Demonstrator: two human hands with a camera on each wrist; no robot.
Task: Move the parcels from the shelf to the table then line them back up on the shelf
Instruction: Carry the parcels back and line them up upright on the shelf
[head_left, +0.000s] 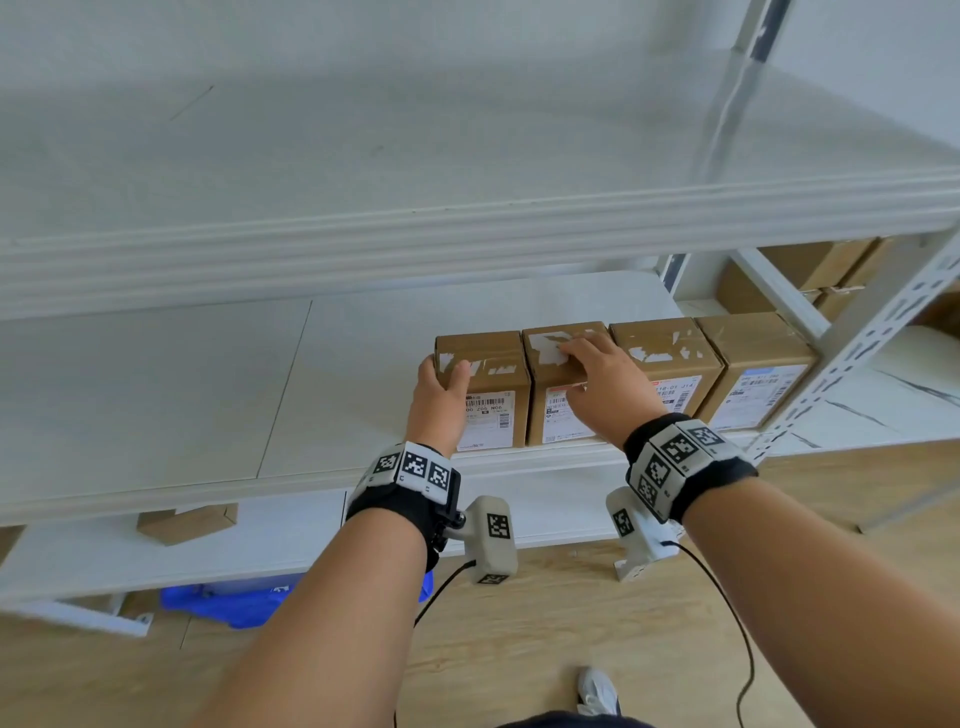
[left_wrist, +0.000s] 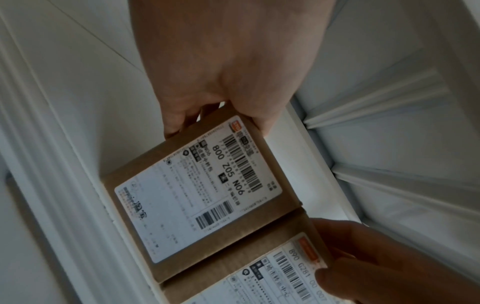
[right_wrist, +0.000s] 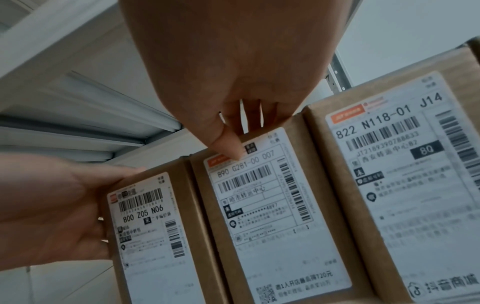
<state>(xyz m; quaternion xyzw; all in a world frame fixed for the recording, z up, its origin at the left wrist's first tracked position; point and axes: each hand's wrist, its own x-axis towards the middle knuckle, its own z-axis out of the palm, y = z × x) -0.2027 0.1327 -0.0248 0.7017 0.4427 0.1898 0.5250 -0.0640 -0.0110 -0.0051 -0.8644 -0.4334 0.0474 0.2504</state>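
Four brown cardboard parcels with white labels stand side by side at the right end of the white middle shelf (head_left: 208, 389). My left hand (head_left: 444, 371) grips the top left corner of the leftmost parcel (head_left: 491, 410), thumb on top and fingers down its left side. My right hand (head_left: 576, 369) holds the second parcel (head_left: 553, 421), fingers on its top and thumb on the front label. The third parcel (head_left: 670, 353) and fourth parcel (head_left: 753, 364) are untouched. The left wrist view shows the left hand (left_wrist: 228, 72) on the leftmost parcel (left_wrist: 197, 195). The right wrist view shows the right hand (right_wrist: 233, 72) on the second parcel (right_wrist: 272, 216).
The upper shelf's front rail (head_left: 467, 244) hangs just above the parcels. A perforated upright (head_left: 857, 364) stands right of the row, with more cartons (head_left: 810, 270) behind it. On the lower shelf lies a small flat carton (head_left: 187, 522); a blue bag (head_left: 234, 603) sits beneath.
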